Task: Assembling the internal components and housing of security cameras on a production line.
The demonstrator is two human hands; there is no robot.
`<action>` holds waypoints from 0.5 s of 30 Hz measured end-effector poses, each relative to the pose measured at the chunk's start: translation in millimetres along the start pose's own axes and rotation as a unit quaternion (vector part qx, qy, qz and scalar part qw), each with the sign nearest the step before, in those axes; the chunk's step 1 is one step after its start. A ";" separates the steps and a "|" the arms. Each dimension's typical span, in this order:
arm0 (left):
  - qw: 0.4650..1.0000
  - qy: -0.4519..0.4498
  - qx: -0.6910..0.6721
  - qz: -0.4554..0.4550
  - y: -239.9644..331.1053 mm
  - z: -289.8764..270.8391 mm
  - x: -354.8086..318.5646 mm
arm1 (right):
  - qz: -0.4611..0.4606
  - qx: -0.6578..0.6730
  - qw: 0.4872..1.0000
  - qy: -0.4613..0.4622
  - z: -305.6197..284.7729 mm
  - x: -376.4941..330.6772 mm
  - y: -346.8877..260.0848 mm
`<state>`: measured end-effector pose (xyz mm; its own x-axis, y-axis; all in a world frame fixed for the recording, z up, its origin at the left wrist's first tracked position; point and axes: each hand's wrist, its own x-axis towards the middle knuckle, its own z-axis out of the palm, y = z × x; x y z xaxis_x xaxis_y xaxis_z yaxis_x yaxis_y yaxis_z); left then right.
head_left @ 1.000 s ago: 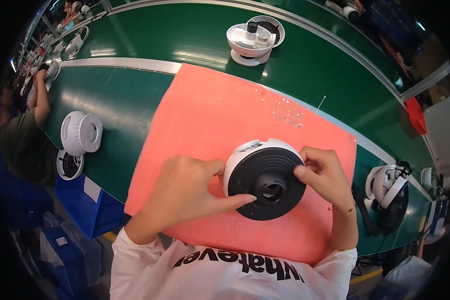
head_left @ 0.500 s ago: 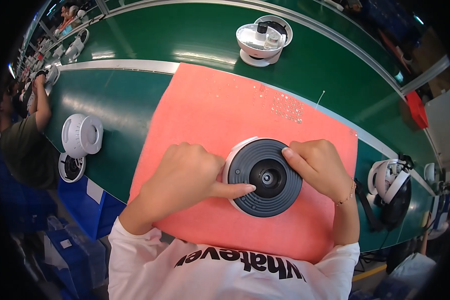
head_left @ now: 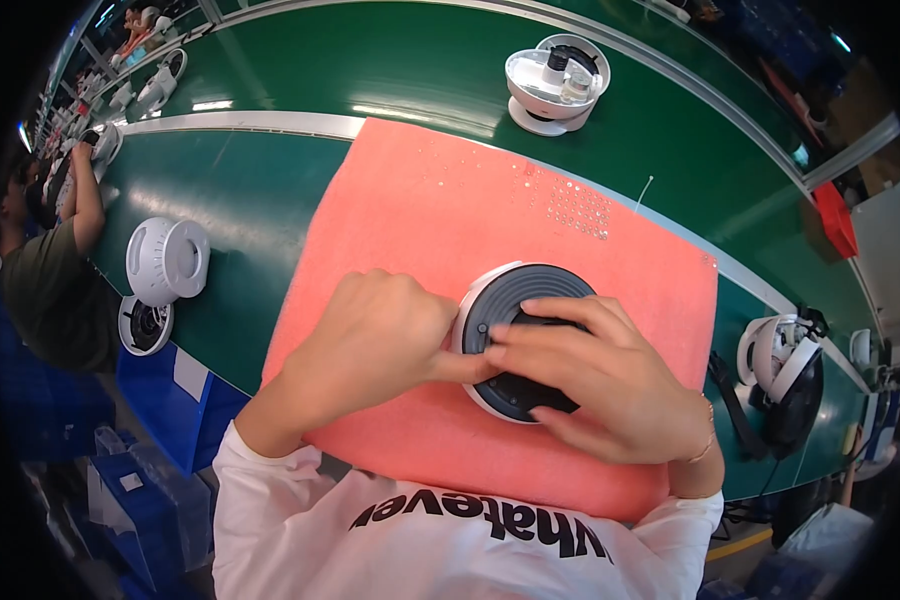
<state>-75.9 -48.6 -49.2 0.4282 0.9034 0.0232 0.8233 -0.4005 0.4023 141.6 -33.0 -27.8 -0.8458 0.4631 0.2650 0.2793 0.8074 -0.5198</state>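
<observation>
A round white camera unit (head_left: pixel 530 283) with a dark grey, ridged face sits on the pink mat (head_left: pixel 390 225) in front of me. My left hand (head_left: pixel 375 335) grips its left side, fingers curled at the edge and thumb laid on the face. Across that face reaches my right hand (head_left: pixel 610 380), its fingers stretched out and spread, touching or hovering just over the middle and hiding the lens. The right fingertips come close to my left thumb.
Rows of tiny shiny pieces (head_left: pixel 580 210) dot the mat's far part. A white camera housing (head_left: pixel 558 85) stands on the green belt beyond. More white housings (head_left: pixel 168 262) lie left, and others (head_left: pixel 775 355) right. A blue bin (head_left: pixel 175 405) hangs below; a co-worker (head_left: pixel 55 280) works at left.
My right hand has left the unit's upper right rim and swung left over its face, fingers opening out. The far housing has shifted right; the left hand keeps its grip.
</observation>
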 end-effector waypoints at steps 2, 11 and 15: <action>1.000 -0.001 0.006 -0.001 1.9 -1.3 0.6 | 0.039 0.053 0.998 0.012 -2.0 0.7 -2.2; 1.000 -0.022 0.018 -0.005 0.7 -2.9 0.8 | 0.092 -0.030 0.993 0.063 3.9 3.9 -13.7; 0.998 -0.030 0.047 -0.013 3.2 -2.5 1.0 | 0.073 0.012 0.996 0.055 5.9 -2.7 -8.6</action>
<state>-73.7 -48.7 -45.6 0.4254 0.9040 -0.0415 0.8642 -0.3923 0.3149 138.8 -43.4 -28.9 -0.7414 0.6131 0.2727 0.3831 0.7204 -0.5782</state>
